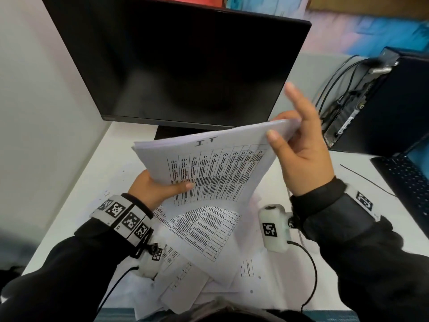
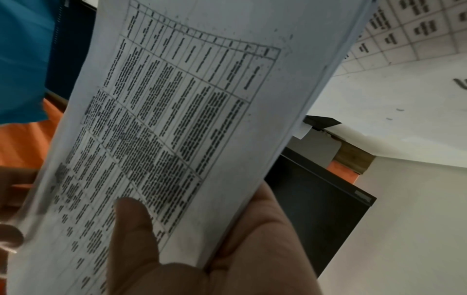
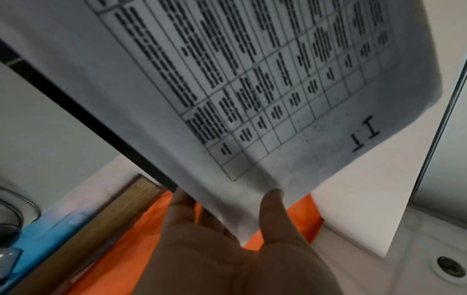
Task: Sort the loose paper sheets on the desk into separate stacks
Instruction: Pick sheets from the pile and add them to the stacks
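Both hands held a stack of papers point(image 1: 209, 163) aloft: the left hand point(image 1: 153, 189) gripped its near edge, the right hand point(image 1: 299, 149) pinched the far corner, with loose sheets point(image 1: 209, 231) below them.

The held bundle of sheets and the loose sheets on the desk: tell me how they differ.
The held bundle is lifted off the desk, gripped by the left hand and right hand; the loose sheets lie flat on it. The held bundle's edges are roughly squared; the loose sheets are fanned and overlapping at angles. Both show printed tables.

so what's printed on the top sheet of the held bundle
A black-lined table of text on white, top sheet; head view.
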Available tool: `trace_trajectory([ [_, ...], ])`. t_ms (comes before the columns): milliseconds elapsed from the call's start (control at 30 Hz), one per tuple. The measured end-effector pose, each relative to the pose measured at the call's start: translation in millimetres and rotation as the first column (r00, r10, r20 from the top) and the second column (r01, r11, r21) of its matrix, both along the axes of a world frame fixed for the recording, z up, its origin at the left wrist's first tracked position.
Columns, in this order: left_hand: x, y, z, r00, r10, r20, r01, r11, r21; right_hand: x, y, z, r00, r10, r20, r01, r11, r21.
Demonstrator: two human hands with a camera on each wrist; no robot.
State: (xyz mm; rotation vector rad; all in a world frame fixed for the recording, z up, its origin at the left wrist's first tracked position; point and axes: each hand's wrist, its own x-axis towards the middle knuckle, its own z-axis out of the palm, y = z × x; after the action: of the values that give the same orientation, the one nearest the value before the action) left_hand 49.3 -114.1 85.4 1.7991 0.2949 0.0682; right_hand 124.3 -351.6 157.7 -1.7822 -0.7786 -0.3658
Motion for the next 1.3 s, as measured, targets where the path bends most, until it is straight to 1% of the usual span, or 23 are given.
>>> trace_trajectory([
  [67, 1, 0, 0, 1.0, -0.022, -0.015, 0.022, 1.0, 0.01, 2, 0, -5, 0.998, -0.055, 0.027, 0.058, 0.99, -0.129],
  [100, 0, -2, 0, 0.999, -0.026, -0.02, 0.027, 1.0, 0.011, 2, 0, -6, 0.996, -0.079, 0.032, 0.083, 0.985, -0.153],
  [167, -1, -3, 1, 1.0, -0.008, -0.018, 0.008, 1.0, 0.026, 1, 1, -5, 0.995, -0.093, 0.026, 0.095, 0.986, -0.136],
  [233, -2, -4, 0, 0.999, 0.052, -0.003, -0.052, 0.998, 0.03, -1, 2, -3, 0.997, -0.073, -0.021, 0.072, 0.996, -0.06],
  [300, -3, -6, 1, 0.994, 0.107, -0.002, -0.107, 0.994, 0.021, 1, 2, -6, 0.99, -0.022, -0.138, 0.034, 0.996, 0.083],
  [333, -3, -6, 0, 0.992, 0.128, -0.017, -0.127, 0.992, 0.025, 3, 1, -10, 0.977, 0.012, -0.212, 0.021, 0.988, 0.153],
  [367, -4, -7, 2, 0.99, 0.138, -0.025, -0.137, 0.99, 0.029, 5, 1, -16, 0.956, 0.037, -0.29, 0.019, 0.982, 0.189],
  [400, -4, -8, 4, 0.989, 0.145, -0.032, -0.144, 0.989, 0.029, 8, 2, -25, 0.929, 0.046, -0.367, 0.021, 0.984, 0.176],
  [467, -5, -9, 4, 0.989, 0.145, -0.034, -0.143, 0.988, 0.052, 9, 3, -45, 0.862, 0.02, -0.506, 0.012, 0.998, 0.061],
  [533, -7, -13, 6, 0.992, 0.117, -0.053, -0.114, 0.991, 0.064, 6, 5, -64, 0.814, -0.006, -0.58, -0.008, 1.0, -0.021],
  [567, -7, -13, 5, 0.992, 0.113, -0.052, -0.11, 0.992, 0.056, 5, 5, -71, 0.805, -0.02, -0.593, -0.002, 0.999, -0.036],
  [633, -6, -14, 5, 0.986, 0.155, -0.063, -0.152, 0.987, 0.048, 4, 6, -74, 0.801, -0.051, -0.597, 0.028, 0.998, -0.049],
  [733, -5, -17, 9, 0.978, 0.209, -0.011, -0.209, 0.978, -0.001, 5, 6, -70, 0.804, -0.067, -0.59, 0.058, 0.998, -0.035],
  [800, -3, -15, 8, 0.962, 0.272, 0.006, -0.272, 0.961, -0.052, 3, 4, -69, 0.794, -0.066, -0.604, 0.054, 0.998, -0.038],
  [867, 0, -12, 5, 0.942, 0.336, -0.022, -0.336, 0.941, -0.041, -1, 1, -73, 0.77, -0.091, -0.631, 0.045, 0.995, -0.088],
  [933, 2, -12, 5, 0.947, 0.321, -0.033, -0.322, 0.946, -0.045, -6, -5, -79, 0.757, -0.146, -0.637, 0.025, 0.98, -0.195],
  [1000, 3, -18, 8, 0.958, 0.285, -0.021, -0.286, 0.956, -0.064, -11, -11, -84, 0.741, -0.185, -0.645, 0.005, 0.963, -0.271],
  [1200, 6, -42, 2, 0.978, 0.199, -0.056, -0.205, 0.967, -0.149, -17, -29, -92, 0.695, -0.273, -0.665, 0.009, 0.928, -0.371],
  [1300, 6, -52, -7, 0.977, 0.212, -0.013, -0.211, 0.962, -0.172, -16, -39, -100, 0.662, -0.351, -0.662, -0.012, 0.879, -0.477],
])
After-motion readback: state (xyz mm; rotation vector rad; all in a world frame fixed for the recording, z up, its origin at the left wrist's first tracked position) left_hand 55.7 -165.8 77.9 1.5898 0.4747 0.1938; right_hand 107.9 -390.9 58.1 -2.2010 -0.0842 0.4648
